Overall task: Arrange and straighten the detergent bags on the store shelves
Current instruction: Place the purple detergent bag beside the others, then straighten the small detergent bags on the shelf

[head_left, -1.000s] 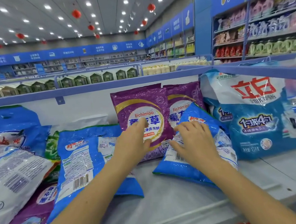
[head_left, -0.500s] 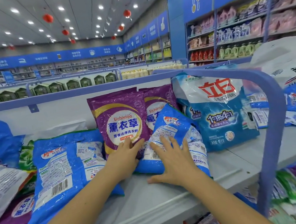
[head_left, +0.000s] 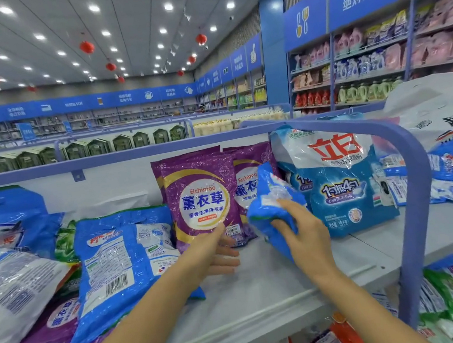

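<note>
**Inspector:** Condition of the shelf [head_left: 266, 291]?

**Assistant:** Partly in order. Toward the right end, the large blue-and-white bag [head_left: 339, 184] stands upright against the back edge. Toward the left end, the flat blue bag [head_left: 121, 263] lies barcode up, its lower corner close to the front edge. At mid-shelf the purple bag [head_left: 200, 198] stands upright at the back, with a second like it just behind its right side.

**Inspector:** What has changed?

**Assistant:** The small blue bag [head_left: 271, 202]. Half a second ago it leaned low against the purple pair, its bottom on the shelf and a flat palm on top of it. It is now clear of the shelf and turned edge-on, held up between the purple bags and the large blue-and-white bag.

**Inspector:** The hands?

**Assistant:** The right hand [head_left: 305, 236] grasps the small blue bag from below, fingers curled round its lower part. The left hand [head_left: 214, 252] is released, fingers loose and spread, with one fingertip at the purple bag's lower edge. I cannot tell whether it presses.

**Inspector:** Finding?

**Assistant:** In my judgement this bag has been picked up to be stood properly, probably at the back beside the purple pair. The bags lying flat toward the left end are not yet straightened.
</note>
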Tool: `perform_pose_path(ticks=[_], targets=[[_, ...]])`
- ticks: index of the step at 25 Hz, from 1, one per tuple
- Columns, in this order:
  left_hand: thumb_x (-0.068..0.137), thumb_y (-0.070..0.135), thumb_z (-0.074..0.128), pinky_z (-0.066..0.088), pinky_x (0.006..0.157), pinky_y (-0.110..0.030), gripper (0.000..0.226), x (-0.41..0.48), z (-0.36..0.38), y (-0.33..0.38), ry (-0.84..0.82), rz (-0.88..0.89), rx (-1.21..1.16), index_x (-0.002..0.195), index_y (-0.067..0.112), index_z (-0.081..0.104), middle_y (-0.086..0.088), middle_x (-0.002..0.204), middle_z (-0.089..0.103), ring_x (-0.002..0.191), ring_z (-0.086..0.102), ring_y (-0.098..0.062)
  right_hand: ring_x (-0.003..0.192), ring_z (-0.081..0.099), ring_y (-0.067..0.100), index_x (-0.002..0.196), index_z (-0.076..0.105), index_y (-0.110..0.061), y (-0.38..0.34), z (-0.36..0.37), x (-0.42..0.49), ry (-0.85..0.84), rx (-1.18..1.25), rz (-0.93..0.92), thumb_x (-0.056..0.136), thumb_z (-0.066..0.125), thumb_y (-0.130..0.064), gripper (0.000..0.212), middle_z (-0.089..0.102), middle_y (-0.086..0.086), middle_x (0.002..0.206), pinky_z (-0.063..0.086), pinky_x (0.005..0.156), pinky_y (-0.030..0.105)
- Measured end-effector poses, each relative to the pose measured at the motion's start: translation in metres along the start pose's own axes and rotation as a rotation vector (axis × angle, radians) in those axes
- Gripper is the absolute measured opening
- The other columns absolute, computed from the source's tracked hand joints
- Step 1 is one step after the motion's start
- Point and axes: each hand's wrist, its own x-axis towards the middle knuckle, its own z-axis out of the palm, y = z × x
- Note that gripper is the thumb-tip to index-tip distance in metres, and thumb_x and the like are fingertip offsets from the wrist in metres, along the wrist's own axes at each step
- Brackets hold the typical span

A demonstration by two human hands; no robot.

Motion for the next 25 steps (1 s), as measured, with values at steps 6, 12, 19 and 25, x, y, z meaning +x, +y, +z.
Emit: perform_pose_path(ticks=[6,12,19,25], targets=[[0.076,0.071,0.047,0.048,0.089,-0.049,0.087,-0.018,0.054,-0.004,-0.360,-0.240,-0.415,0.119,-0.005,0.049,-0.027,0.121,0.057,0.101,0.060,-0.040,0.089,0.061,-0.003,0.089,0.068,-0.043,-0.035,-0.037,0.015,0.303,0.757,0.184,0.076,0.068,-0.050,0.014,0.069,-0.021,0.089,0.051,0.075,0.017],[0.079,0.063,0.044,0.049,0.093,-0.042,0.063,-0.031,0.053,0.022,-0.343,0.177,-0.862,0.120,0.018,0.062,-0.011,0.118,0.066,0.106,0.063,-0.026,0.106,0.063,0.016,0.107,0.071,-0.020,-0.045,-0.045,0.021,-0.179,1.558,0.397,0.083,0.052,-0.044,0.038,0.068,0.003,0.113,0.051,0.089,0.028],[0.079,0.037,0.069,0.055,0.080,-0.031,0.061,-0.023,0.001,0.031,0.164,0.562,-0.080,0.131,0.037,0.038,-0.002,0.118,0.059,0.096,0.064,-0.017,0.096,0.068,0.019,0.113,0.060,-0.021,-0.021,-0.056,0.070,-0.444,1.037,0.565,0.078,0.057,-0.057,0.051,0.069,0.002,0.111,0.057,0.075,0.035],[0.080,0.027,0.069,0.049,0.055,-0.013,0.032,-0.011,0.005,-0.003,0.296,0.513,-0.079,0.103,0.040,0.052,-0.004,0.117,0.053,0.086,0.061,-0.011,0.060,0.067,0.008,0.087,0.064,-0.011,-0.024,-0.021,0.100,-0.296,0.771,0.490,0.090,0.057,-0.014,0.008,0.069,0.002,0.081,0.056,0.055,0.024]])
